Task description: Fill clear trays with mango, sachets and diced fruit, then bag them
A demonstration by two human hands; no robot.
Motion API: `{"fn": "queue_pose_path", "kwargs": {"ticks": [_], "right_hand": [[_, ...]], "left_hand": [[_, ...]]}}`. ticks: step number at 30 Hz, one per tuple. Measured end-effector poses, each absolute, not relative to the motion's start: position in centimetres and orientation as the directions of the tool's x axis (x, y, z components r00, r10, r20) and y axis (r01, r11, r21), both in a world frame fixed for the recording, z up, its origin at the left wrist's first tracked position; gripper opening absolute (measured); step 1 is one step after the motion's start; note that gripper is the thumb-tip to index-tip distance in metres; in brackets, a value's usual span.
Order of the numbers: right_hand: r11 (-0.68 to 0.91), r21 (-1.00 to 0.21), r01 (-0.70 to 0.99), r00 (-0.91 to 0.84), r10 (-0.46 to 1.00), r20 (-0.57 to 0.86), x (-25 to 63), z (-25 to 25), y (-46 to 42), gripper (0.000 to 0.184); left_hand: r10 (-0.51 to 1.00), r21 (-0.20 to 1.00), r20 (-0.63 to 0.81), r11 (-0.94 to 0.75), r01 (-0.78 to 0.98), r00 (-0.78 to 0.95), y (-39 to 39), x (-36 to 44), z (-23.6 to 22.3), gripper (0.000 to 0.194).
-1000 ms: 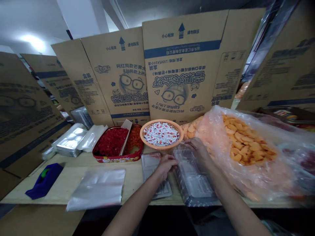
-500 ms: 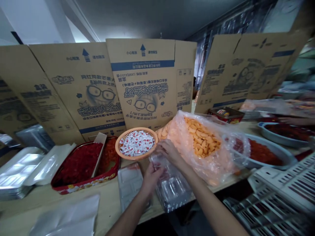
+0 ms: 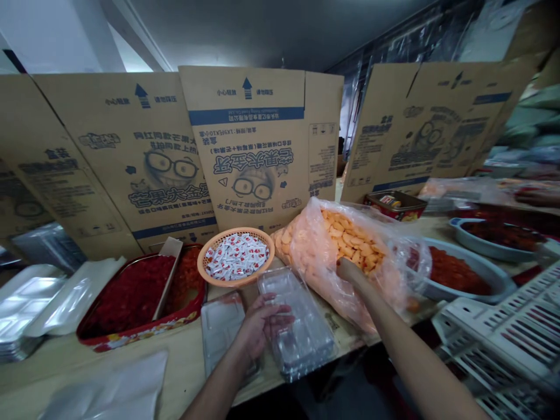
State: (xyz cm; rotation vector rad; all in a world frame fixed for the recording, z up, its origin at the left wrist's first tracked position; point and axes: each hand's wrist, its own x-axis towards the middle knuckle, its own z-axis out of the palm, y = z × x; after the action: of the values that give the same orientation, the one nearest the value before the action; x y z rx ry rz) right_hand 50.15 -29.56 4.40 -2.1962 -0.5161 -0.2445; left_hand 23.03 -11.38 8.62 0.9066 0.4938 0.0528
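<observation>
My left hand (image 3: 262, 324) lies open against the clear tray (image 3: 297, 326), its long axis aimed at the basket (image 3: 227, 232). My right hand (image 3: 350, 271) touches the plastic bag (image 3: 315, 251), grip unclear

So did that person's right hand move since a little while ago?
Yes. The right hand moved rightward, away from the orange woven basket, over to the plastic bag of orange snacks.
</observation>
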Motion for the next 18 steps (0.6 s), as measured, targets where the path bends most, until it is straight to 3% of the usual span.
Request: {"fn": "queue_pose_path", "kwargs": {"ticks": [6,9,11,13,18], "right_hand": [[-0.491,-0.835,0.248,0.963,0.031,0.268,50.1,6.0,-30.1,0.006],[-0.233,-0.936,0.266,0.961,-0.016,0.277,48.1,8.6,-30.5,0.023],[0.082,-0.967,0.243,0.967,0.055,0.248,45.5,10.4,-29.9,0.029],[0.243,-0.955,0.168,0.955,0.199,0.218,42.5,11.5,-28.5,0.032],[0.104,-0.985,0.135,0.866,0.471,0.168,37.2,10.5,-23.7,0.029]], "left_hand": [[0.246,0.762,-0.378,0.630,0.149,0.892,-11.2,23.1,8.2,0.045],[0.241,0.756,-0.379,0.638,0.148,0.894,-11.1,23.2,8.2,0.046],[0.225,0.747,-0.371,0.648,0.146,0.901,-11.2,23.3,8.3,0.048],[0.211,0.735,-0.367,0.663,0.143,0.906,-11.3,23.4,8.3,0.050],[0.222,0.719,-0.347,0.687,0.107,0.911,-11.9,23.5,8.4,0.055]]}}
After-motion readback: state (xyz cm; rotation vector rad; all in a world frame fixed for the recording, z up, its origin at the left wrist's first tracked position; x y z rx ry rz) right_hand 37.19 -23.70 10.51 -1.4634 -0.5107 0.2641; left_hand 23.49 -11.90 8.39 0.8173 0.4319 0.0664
